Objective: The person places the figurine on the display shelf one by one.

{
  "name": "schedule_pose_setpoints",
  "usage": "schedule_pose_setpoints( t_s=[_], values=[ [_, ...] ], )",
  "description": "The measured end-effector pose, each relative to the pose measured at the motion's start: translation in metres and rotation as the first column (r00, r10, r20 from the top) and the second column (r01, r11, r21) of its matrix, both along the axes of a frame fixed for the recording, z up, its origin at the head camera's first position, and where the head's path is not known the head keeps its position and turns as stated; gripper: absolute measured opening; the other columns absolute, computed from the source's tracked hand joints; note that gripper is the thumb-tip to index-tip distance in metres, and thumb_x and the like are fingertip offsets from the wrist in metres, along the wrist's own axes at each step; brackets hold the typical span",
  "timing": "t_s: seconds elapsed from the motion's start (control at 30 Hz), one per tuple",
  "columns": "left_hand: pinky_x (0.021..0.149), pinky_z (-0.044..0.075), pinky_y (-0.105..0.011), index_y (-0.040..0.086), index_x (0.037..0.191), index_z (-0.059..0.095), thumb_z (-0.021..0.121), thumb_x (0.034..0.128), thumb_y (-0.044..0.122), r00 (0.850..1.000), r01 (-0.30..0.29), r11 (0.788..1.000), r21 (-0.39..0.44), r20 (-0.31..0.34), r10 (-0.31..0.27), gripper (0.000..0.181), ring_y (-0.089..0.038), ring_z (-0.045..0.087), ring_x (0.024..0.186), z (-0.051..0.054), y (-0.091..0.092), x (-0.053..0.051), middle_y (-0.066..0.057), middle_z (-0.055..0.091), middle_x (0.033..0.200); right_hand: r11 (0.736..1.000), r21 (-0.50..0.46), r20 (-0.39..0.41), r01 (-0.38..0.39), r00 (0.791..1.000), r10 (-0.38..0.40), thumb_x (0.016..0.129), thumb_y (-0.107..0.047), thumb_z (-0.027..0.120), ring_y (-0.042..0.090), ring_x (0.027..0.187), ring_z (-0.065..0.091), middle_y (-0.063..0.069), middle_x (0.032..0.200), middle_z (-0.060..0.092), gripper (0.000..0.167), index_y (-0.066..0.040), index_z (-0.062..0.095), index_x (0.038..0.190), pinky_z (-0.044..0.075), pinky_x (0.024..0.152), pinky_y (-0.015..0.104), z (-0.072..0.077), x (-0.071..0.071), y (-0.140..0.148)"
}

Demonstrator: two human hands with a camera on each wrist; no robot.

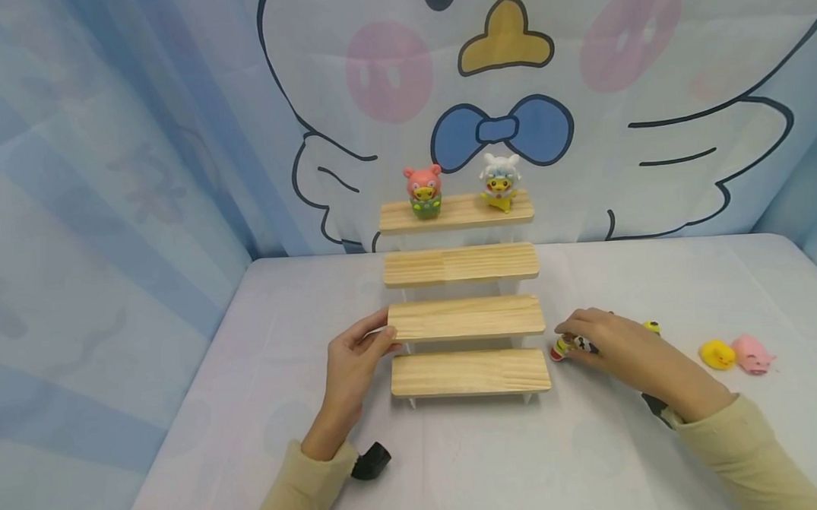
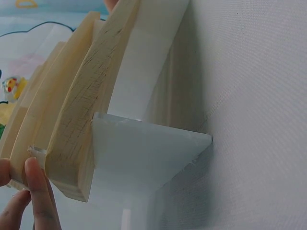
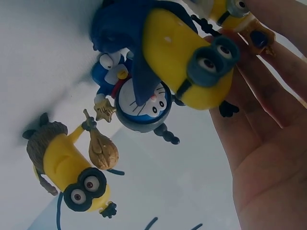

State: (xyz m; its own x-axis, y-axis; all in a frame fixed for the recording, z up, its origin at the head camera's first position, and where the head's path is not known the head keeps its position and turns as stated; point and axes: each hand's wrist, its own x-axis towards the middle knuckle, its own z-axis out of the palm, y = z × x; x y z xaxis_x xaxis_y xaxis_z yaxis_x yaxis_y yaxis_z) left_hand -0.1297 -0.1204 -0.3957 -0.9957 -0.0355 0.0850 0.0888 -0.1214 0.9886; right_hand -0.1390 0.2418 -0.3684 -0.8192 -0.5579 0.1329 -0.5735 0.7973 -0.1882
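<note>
A four-tier wooden shelf (image 1: 466, 319) stands on the table. My left hand (image 1: 350, 364) grips the left end of its second board from the bottom; in the left wrist view the fingers (image 2: 41, 194) touch that end. Right of the shelf, my right hand (image 1: 611, 346) holds a small yellow goggled figure (image 3: 229, 12) between thumb and fingers, low over the table. Close to that hand in the right wrist view are a yellow figure in blue (image 3: 168, 48), a blue-and-white cat figure (image 3: 139, 105) and a yellow goggled figure with a golden object (image 3: 64, 160).
On the top board stand a pink-hooded figure (image 1: 423, 192) and a white-hooded one (image 1: 499, 182). A yellow duck (image 1: 717, 354) and a pink pig (image 1: 752, 354) sit at the right of the table. A patterned curtain (image 1: 238, 125) hangs behind.
</note>
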Motion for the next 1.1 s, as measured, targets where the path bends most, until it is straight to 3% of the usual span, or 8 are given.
schedule_pose_setpoints(
  t_s=[0.37, 1.1],
  values=[
    [0.084, 0.062, -0.031, 0.0, 0.129, 0.063, 0.069, 0.0931, 0.007, 1.0, -0.003, 1.0, -0.004, 0.001, 0.003, 0.038, -0.014, 0.07, 0.091, 0.0001, 0.0001, 0.0002, -0.018, 0.063, 0.129, 0.999, -0.027, -0.03, -0.032, 0.999, 0.031, 0.084, -0.01, 0.079, 0.013, 0.082, 0.064, -0.003, 0.093, 0.067, 0.021, -0.007, 0.073, 0.103, 0.06, 0.07, 0.034, -0.0032, 0.0004, -0.0001],
    [0.084, 0.062, -0.031, 0.0, 0.13, 0.063, 0.069, 0.0932, 0.008, 1.0, -0.001, 1.0, 0.002, -0.005, 0.001, 0.038, -0.014, 0.07, 0.09, -0.0007, 0.0001, 0.0001, -0.018, 0.062, 0.129, 0.997, -0.043, -0.126, -0.064, 0.99, 0.059, 0.078, -0.005, 0.082, 0.012, 0.08, 0.061, -0.001, 0.092, 0.066, 0.027, -0.006, 0.073, 0.103, 0.059, 0.068, 0.031, 0.0015, -0.0002, 0.001]
  ],
)
